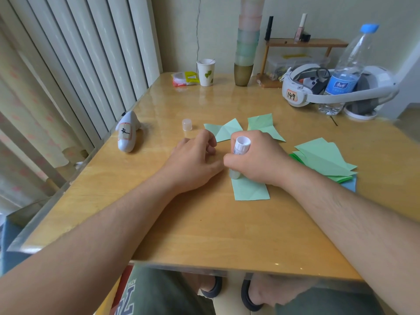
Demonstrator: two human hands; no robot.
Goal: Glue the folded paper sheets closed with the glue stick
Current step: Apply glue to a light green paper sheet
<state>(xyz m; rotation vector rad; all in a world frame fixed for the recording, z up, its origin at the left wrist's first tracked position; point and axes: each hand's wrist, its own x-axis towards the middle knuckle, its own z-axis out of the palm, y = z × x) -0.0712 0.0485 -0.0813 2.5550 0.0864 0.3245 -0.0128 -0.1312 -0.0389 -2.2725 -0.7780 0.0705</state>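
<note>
You are in the gluing step: your right hand (254, 155) has its grip wrapped tight round the glue stick (238, 153), tip down on the near folded sheet (251, 189) lying on the worktop (204, 235), while your left hand (195, 160) rests just beside it with fingers loosely curled, holding nothing. The cap (187, 124) stands apart behind your left hand, and more sheets (322, 160) wait to the right. Next, I judge, you should steady the sheet with the left hand, spread the glue, then press the fold shut

a glossy wooden table (204, 235) stands beside pale vertical blinds (75, 64) and a cream wall (181, 30).
</note>
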